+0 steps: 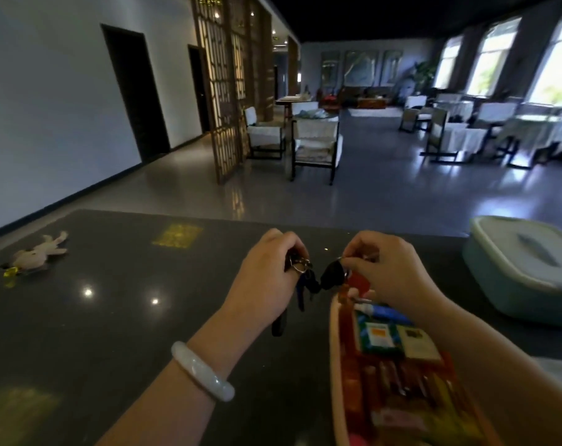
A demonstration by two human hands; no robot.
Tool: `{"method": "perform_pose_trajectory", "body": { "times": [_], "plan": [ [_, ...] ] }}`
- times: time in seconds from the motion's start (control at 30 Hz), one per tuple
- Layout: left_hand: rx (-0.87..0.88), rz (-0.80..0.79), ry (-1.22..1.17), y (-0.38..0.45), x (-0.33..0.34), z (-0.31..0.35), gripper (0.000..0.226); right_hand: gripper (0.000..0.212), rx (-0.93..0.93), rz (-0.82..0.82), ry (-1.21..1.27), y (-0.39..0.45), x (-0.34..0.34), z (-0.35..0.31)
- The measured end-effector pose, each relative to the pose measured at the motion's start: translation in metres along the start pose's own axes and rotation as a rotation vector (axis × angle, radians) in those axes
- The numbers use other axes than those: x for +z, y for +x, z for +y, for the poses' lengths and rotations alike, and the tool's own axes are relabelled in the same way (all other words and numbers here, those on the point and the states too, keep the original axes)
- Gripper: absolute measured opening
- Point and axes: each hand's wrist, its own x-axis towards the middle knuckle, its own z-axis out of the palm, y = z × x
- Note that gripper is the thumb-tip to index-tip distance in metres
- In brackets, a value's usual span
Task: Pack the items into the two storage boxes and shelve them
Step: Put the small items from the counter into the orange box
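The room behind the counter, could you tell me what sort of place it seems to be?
Probably a restaurant or lounge: cloth-covered tables with chairs fill the hall, and a carved wooden screen divides it.

The open box [336,349] runs off the bottom edge, its contents blurred; the lidded box [498,278] is cut off right.

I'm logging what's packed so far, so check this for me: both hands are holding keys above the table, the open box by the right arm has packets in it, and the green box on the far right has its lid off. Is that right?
One thing is wrong: the green box has its lid on, as the head view shows. The rest stands: both the left hand and right hand hold keys above the table, and the open box has packets in it.
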Motion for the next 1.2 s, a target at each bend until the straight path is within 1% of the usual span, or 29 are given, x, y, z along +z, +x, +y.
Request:
{"method": "perform_pose_trajectory", "body": {
  "times": [0.17, 0.27, 0.33, 0.6, 0.67, 0.73, 0.77, 0.9, 1.0, 1.07, 1.2],
  "plan": [
    [0.033, -0.042, -0.086, -0.02, 0.031, 0.059, 0.023, 0.014, -0.008, 0.033, -0.038, -0.056, -0.066, 0.027],
    [0.028, -0.08, -0.14, -0.039, 0.053, 0.081, 0.023, 0.013, 0.03, 0.039, -0.028, -0.089, -0.089, 0.047],
    [0.019, -0.109, -0.169, -0.052, 0.068, 0.089, 0.025, 0.014, 0.061, 0.013, -0.029, -0.107, -0.095, 0.059],
    [-0.072, -0.147, -0.278, -0.096, 0.101, 0.08, 0.028, 0.02, 0.15, -0.121, -0.001, -0.142, -0.087, 0.089],
    [-0.127, -0.154, -0.318, -0.103, 0.107, 0.074, 0.028, 0.017, 0.186, -0.212, -0.025, -0.141, -0.079, 0.094],
    [-0.179, -0.145, -0.316, -0.111, 0.113, 0.066, 0.03, 0.016, 0.222, -0.335, -0.078, -0.14, -0.067, 0.098],
    [-0.202, -0.136, -0.306, -0.114, 0.115, 0.063, 0.029, 0.016, 0.232, -0.371, -0.103, -0.139, -0.06, 0.101],
    [-0.236, -0.075, -0.317, -0.125, 0.122, 0.054, 0.025, 0.012, 0.264, -0.375, -0.112, -0.132, -0.055, 0.107],
    [-0.252, -0.067, -0.377, -0.129, 0.125, 0.052, 0.024, 0.011, 0.273, -0.464, -0.132, -0.127, -0.061, 0.109],
    [-0.269, -0.048, -0.399, -0.131, 0.127, 0.051, 0.024, 0.009, 0.275, -0.496, -0.069, -0.127, -0.061, 0.11],
    [-0.308, -0.029, -0.416, -0.134, 0.131, 0.052, 0.027, 0.006, 0.317, -0.434, 0.186, -0.13, -0.056, 0.112]
  ]
}}
